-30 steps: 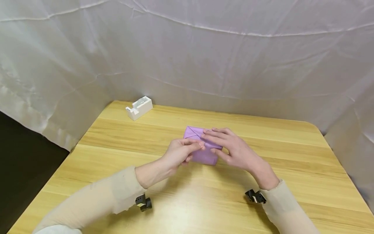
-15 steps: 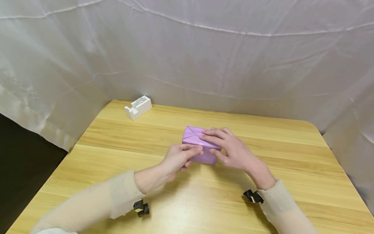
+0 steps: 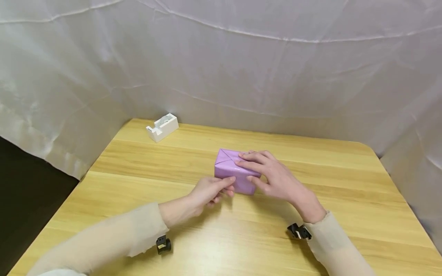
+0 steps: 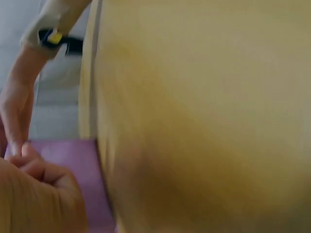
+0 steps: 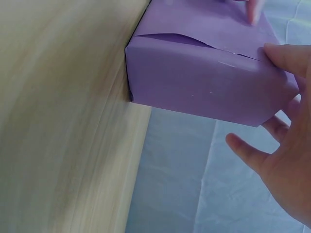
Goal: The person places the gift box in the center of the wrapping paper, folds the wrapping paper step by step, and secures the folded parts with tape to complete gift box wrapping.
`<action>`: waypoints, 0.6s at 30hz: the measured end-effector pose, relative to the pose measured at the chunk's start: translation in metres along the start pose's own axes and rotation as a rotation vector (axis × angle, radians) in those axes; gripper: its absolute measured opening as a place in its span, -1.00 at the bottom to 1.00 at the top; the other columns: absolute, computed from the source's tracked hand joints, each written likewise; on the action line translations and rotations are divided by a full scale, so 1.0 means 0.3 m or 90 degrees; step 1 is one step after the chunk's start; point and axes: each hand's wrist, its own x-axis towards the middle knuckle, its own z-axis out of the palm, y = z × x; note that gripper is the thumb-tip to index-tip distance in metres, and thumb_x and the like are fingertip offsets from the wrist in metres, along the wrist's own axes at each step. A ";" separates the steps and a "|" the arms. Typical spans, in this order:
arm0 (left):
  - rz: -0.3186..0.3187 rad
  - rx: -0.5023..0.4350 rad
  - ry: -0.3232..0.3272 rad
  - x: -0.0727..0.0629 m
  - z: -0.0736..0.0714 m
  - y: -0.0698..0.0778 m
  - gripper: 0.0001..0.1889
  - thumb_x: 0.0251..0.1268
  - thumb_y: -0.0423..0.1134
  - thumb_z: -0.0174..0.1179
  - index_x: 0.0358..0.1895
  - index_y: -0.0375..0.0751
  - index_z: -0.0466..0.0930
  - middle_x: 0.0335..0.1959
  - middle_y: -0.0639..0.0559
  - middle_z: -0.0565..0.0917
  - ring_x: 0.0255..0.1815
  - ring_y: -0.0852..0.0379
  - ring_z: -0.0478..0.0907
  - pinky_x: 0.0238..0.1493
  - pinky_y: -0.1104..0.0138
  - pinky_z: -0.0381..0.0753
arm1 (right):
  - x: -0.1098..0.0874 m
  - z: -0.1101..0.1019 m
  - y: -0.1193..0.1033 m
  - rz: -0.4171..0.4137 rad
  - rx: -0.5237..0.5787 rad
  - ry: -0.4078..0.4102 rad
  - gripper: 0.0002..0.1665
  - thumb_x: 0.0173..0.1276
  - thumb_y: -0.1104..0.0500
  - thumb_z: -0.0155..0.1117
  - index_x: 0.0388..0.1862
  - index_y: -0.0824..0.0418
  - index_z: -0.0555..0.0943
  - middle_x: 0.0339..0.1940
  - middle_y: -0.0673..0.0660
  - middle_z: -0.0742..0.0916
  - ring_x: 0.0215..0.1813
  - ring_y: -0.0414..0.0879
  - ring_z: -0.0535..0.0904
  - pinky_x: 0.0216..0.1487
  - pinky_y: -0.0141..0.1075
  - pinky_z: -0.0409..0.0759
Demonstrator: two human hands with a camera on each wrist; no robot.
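A box wrapped in purple paper stands on the wooden table, folded creases forming a triangle on its top. My right hand holds it, fingers spread over the top and thumb on the near face. My left hand touches the near face with an extended thumb, its other fingers loosely bent below. Seen from the right wrist, the purple box shows a paper edge lifting slightly along one seam, and a blurred left fingertip. In the left wrist view, my left hand covers part of the box.
A white tape dispenser sits at the back left of the table. Pale grey fabric hangs behind and at both sides. Black wrist cameras stick out below the sleeves. A dark area lies beyond the left table edge.
My left hand has slid down and slightly left over the near face, its thumb and forefinger coming apart from a pinch. The right hand stays nearly still; more of the near face shows.
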 end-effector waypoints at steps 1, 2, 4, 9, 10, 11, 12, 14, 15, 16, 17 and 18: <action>0.007 0.027 -0.015 0.002 -0.007 0.003 -0.60 0.34 0.14 0.36 -0.29 -0.18 0.78 -0.43 0.07 0.80 -0.71 0.29 0.31 -0.65 0.44 0.18 | 0.000 -0.001 0.000 -0.001 0.001 0.002 -0.43 0.41 0.20 0.37 0.40 0.08 0.61 0.43 0.11 0.61 0.37 0.16 0.46 0.31 0.15 0.51; 0.024 0.073 -0.035 0.004 -0.015 0.007 -0.57 0.34 0.18 0.35 -0.31 -0.17 0.78 -0.43 0.06 0.80 -0.72 0.28 0.32 -0.65 0.44 0.22 | 0.000 -0.002 0.000 0.000 0.002 0.003 -0.44 0.41 0.19 0.37 0.39 0.08 0.61 0.43 0.11 0.61 0.38 0.16 0.46 0.33 0.15 0.50; 0.093 0.207 -0.065 -0.002 -0.036 0.017 -0.53 0.36 0.26 0.29 -0.41 -0.10 0.75 -0.50 0.09 0.76 -0.71 0.29 0.34 -0.64 0.45 0.26 | 0.000 -0.001 -0.001 0.000 0.005 0.006 -0.44 0.41 0.20 0.37 0.39 0.08 0.62 0.43 0.11 0.61 0.39 0.17 0.45 0.34 0.15 0.48; 0.628 0.640 0.082 -0.020 -0.108 0.029 -0.49 0.46 0.24 0.17 -0.61 0.03 0.43 -0.71 0.25 0.46 -0.75 0.34 0.29 -0.72 0.47 0.23 | 0.005 0.006 -0.005 -0.010 0.011 0.009 -0.45 0.41 0.19 0.37 0.38 0.09 0.62 0.42 0.12 0.62 0.36 0.17 0.47 0.32 0.14 0.49; 0.737 0.686 0.161 -0.018 -0.120 0.035 -0.51 0.44 0.21 0.20 -0.58 0.02 0.40 -0.70 0.24 0.43 -0.75 0.33 0.26 -0.75 0.46 0.20 | 0.006 0.007 -0.005 -0.012 0.012 0.010 -0.45 0.40 0.19 0.37 0.38 0.10 0.62 0.42 0.13 0.62 0.36 0.17 0.47 0.31 0.14 0.50; 0.822 0.711 0.229 -0.014 -0.129 0.044 -0.54 0.42 0.19 0.24 -0.53 -0.02 0.41 -0.64 0.20 0.46 -0.71 0.29 0.31 -0.73 0.44 0.25 | 0.007 0.007 -0.004 -0.015 0.014 0.011 -0.45 0.40 0.20 0.37 0.38 0.10 0.62 0.42 0.13 0.62 0.36 0.17 0.48 0.31 0.15 0.50; 0.878 0.729 0.283 -0.008 -0.136 0.056 -0.55 0.38 0.19 0.26 -0.46 -0.09 0.46 -0.55 0.13 0.53 -0.64 0.22 0.39 -0.68 0.41 0.31 | 0.007 0.007 -0.004 -0.016 0.017 0.013 -0.44 0.40 0.20 0.37 0.38 0.11 0.62 0.42 0.14 0.62 0.36 0.18 0.47 0.31 0.16 0.50; 0.885 0.745 0.311 0.006 -0.139 0.084 -0.47 0.31 0.26 0.30 -0.21 -0.20 0.54 -0.28 -0.02 0.63 -0.38 0.08 0.57 -0.47 0.32 0.51 | 0.006 0.005 -0.003 -0.016 0.020 0.016 -0.44 0.40 0.22 0.38 0.38 0.11 0.62 0.41 0.15 0.62 0.36 0.19 0.47 0.30 0.17 0.50; 0.852 0.753 0.302 0.015 -0.137 0.099 -0.38 0.27 0.31 0.31 -0.05 -0.25 0.54 -0.12 -0.08 0.65 -0.20 0.02 0.61 -0.33 0.26 0.58 | 0.004 0.003 -0.002 -0.014 0.020 0.017 -0.44 0.39 0.21 0.38 0.38 0.11 0.62 0.41 0.15 0.62 0.36 0.20 0.47 0.30 0.18 0.51; 0.806 0.763 0.286 0.024 -0.133 0.111 -0.26 0.24 0.36 0.31 0.10 -0.28 0.51 0.06 -0.15 0.62 -0.01 -0.04 0.60 -0.17 0.18 0.61 | 0.003 0.003 -0.001 -0.013 0.019 0.017 -0.44 0.39 0.22 0.39 0.37 0.11 0.63 0.41 0.16 0.62 0.36 0.21 0.47 0.30 0.19 0.50; 0.757 0.774 0.262 0.035 -0.129 0.120 -0.17 0.22 0.39 0.30 0.23 -0.30 0.45 0.20 -0.19 0.56 0.16 -0.10 0.55 -0.02 0.11 0.61 | 0.002 0.002 0.000 -0.012 0.017 0.017 -0.44 0.39 0.22 0.39 0.37 0.11 0.63 0.41 0.16 0.61 0.36 0.22 0.47 0.30 0.19 0.50; 0.709 0.784 0.235 0.045 -0.125 0.127 -0.10 0.21 0.41 0.30 0.32 -0.31 0.39 0.30 -0.21 0.51 0.27 -0.12 0.51 0.09 0.07 0.60 | 0.000 0.001 0.001 -0.011 0.015 0.014 -0.44 0.38 0.22 0.40 0.37 0.11 0.63 0.41 0.16 0.61 0.36 0.22 0.47 0.30 0.20 0.50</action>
